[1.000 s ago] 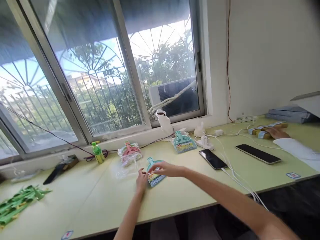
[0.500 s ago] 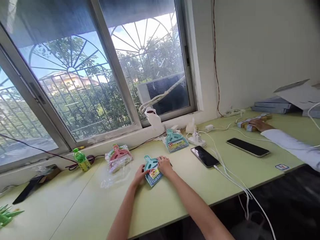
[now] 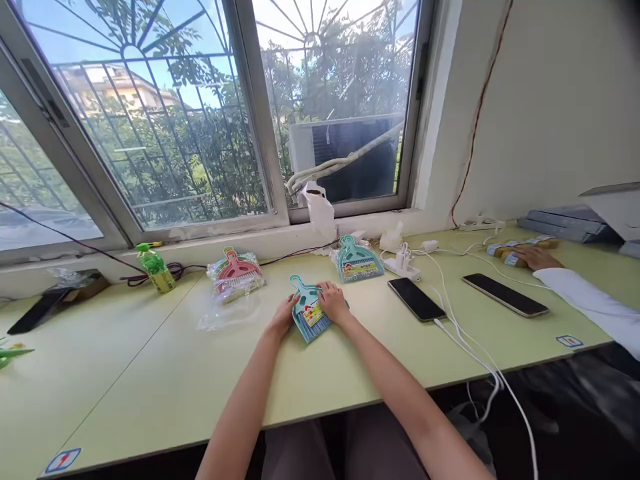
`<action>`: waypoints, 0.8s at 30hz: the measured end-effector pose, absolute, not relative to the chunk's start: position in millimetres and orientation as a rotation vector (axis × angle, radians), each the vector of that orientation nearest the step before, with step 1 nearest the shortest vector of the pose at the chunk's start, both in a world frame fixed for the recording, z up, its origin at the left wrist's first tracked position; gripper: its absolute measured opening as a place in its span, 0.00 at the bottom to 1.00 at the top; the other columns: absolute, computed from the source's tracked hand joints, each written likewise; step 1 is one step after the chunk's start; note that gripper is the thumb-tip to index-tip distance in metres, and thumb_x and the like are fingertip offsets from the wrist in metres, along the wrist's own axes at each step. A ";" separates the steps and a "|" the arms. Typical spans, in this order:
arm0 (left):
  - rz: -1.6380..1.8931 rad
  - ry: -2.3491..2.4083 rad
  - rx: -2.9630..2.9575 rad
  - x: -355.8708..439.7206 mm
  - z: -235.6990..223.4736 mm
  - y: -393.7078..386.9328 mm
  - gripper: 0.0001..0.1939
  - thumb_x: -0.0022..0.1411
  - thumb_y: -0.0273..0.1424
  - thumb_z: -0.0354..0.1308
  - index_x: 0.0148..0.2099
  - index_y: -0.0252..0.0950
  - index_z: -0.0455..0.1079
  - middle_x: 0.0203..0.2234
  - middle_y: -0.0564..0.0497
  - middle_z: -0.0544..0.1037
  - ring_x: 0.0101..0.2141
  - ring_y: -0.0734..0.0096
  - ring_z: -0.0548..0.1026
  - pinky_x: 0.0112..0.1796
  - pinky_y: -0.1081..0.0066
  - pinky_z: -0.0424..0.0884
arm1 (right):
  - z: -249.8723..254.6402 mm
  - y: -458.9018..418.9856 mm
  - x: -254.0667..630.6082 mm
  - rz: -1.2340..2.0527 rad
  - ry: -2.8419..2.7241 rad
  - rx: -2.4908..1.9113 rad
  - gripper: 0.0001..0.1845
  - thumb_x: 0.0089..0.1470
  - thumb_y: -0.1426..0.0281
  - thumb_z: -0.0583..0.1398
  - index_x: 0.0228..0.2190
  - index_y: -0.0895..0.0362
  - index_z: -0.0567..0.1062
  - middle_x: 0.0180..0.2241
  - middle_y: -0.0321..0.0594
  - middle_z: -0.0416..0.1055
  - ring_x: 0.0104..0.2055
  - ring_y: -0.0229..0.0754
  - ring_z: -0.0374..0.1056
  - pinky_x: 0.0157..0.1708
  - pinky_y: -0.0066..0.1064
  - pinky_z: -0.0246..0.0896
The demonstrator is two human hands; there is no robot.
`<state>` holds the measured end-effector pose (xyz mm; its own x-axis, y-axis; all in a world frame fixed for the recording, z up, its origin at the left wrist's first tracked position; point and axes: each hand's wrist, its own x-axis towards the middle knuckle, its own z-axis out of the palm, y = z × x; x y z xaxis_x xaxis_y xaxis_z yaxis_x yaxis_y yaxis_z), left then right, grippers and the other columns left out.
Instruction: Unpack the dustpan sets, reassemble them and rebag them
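Between my two hands is a teal dustpan and brush set (image 3: pixel 307 296), with blue-grey bristles and a yellow and red label. It is held over the near part of the table, tilted slightly. My left hand (image 3: pixel 283 315) grips its left edge, fingers mostly behind it. My right hand (image 3: pixel 332 302) is curled over its upper right side, next to the label. Another teal dustpan and brush set (image 3: pixel 357 260), in clear wrapping, lies behind to the right. A pink dustpan and brush set (image 3: pixel 239 270) lies behind to the left, partly covered by crumpled clear plastic (image 3: pixel 231 312).
A green bottle (image 3: pixel 156 269) lies leaning at the left. To the right are two phones (image 3: pixel 417 299), a white power strip (image 3: pixel 401 267) and white cables (image 3: pixel 467 343). Another person's hand (image 3: pixel 539 257) rests on yellowish packs at the far right. A window stands behind the table.
The view has tilted down and shifted, showing the table's front edge and my lap. Both hands still hold the teal set, which now looks a little more upright.
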<state>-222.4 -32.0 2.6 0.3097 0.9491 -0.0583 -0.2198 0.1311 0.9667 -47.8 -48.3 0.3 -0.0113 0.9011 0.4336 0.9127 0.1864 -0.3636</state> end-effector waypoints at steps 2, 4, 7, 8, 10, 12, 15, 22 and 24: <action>0.952 0.846 1.038 -221.6 -0.5 -29.1 0.17 0.53 0.33 0.66 0.43 0.28 0.71 0.34 0.39 0.80 0.31 0.64 0.79 0.38 0.65 0.75 | -1.5 -49.7 -49.4 -0.012 -1.941 -1.717 0.18 0.65 0.64 0.46 0.51 0.54 0.67 0.51 0.45 0.67 0.51 0.44 0.61 0.50 0.34 0.52; 0.988 0.840 0.985 -223.9 -1.7 -24.4 0.14 0.51 0.27 0.66 0.41 0.28 0.72 0.31 0.43 0.80 0.28 0.67 0.78 0.37 0.66 0.75 | -2.9 -50.7 -51.3 -0.045 -1.944 -1.703 0.20 0.66 0.61 0.44 0.52 0.52 0.67 0.53 0.44 0.66 0.53 0.44 0.60 0.53 0.37 0.50; 1.182 0.822 0.860 -232.2 0.8 -15.4 0.13 0.52 0.26 0.65 0.42 0.31 0.72 0.30 0.48 0.79 0.26 0.72 0.77 0.36 0.69 0.76 | -4.8 -50.9 -54.1 -0.096 -1.912 -1.691 0.24 0.66 0.58 0.41 0.58 0.50 0.61 0.60 0.44 0.59 0.59 0.46 0.55 0.60 0.48 0.40; 1.254 0.813 0.792 -236.4 2.5 -12.3 0.11 0.55 0.28 0.64 0.42 0.32 0.72 0.30 0.48 0.79 0.27 0.72 0.77 0.37 0.68 0.76 | -5.6 -50.5 -54.8 -0.080 -1.913 -1.696 0.26 0.66 0.57 0.41 0.61 0.49 0.57 0.62 0.44 0.57 0.60 0.46 0.54 0.61 0.51 0.36; 1.369 0.774 0.641 -246.7 5.8 -6.8 0.12 0.62 0.37 0.57 0.42 0.33 0.72 0.32 0.47 0.79 0.31 0.69 0.78 0.40 0.65 0.76 | -7.4 -48.9 -55.4 -0.004 -1.936 -1.710 0.29 0.65 0.55 0.40 0.64 0.49 0.49 0.63 0.46 0.55 0.62 0.47 0.52 0.62 0.57 0.31; 1.470 0.718 0.522 -258.1 8.4 -3.0 0.19 0.65 0.44 0.51 0.43 0.34 0.72 0.34 0.45 0.79 0.36 0.66 0.79 0.43 0.61 0.75 | -9.5 -46.6 -54.8 0.087 -1.991 -1.728 0.31 0.65 0.54 0.39 0.65 0.49 0.44 0.63 0.47 0.55 0.63 0.48 0.51 0.62 0.60 0.29; 1.606 0.635 0.435 -270.5 9.9 -1.0 0.21 0.66 0.45 0.48 0.47 0.34 0.71 0.37 0.45 0.79 0.41 0.64 0.78 0.47 0.58 0.72 | -12.7 -42.2 -50.7 0.172 -2.110 -1.773 0.30 0.65 0.54 0.40 0.65 0.50 0.49 0.64 0.47 0.53 0.65 0.49 0.47 0.60 0.65 0.25; 1.620 0.597 0.439 -262.5 11.7 -5.2 0.21 0.66 0.43 0.50 0.50 0.33 0.71 0.38 0.44 0.79 0.42 0.62 0.77 0.50 0.58 0.71 | -14.4 -34.6 -18.1 0.110 -2.005 -1.914 0.24 0.64 0.64 0.44 0.59 0.54 0.62 0.62 0.49 0.57 0.63 0.52 0.50 0.59 0.66 0.21; 1.619 0.602 0.429 -258.8 12.0 -5.6 0.21 0.66 0.43 0.50 0.51 0.32 0.71 0.38 0.44 0.79 0.42 0.61 0.78 0.49 0.58 0.71 | -12.4 -34.4 -11.8 -0.004 -1.769 -2.013 0.22 0.62 0.70 0.45 0.54 0.57 0.67 0.57 0.52 0.64 0.59 0.53 0.56 0.60 0.63 0.27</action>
<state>-258.8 -5.6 12.0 -0.1372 0.9883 -0.0663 -0.7916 -0.0692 0.6072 -11.8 -34.4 -12.4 0.1739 0.9391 0.2963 0.9404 -0.0691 -0.3329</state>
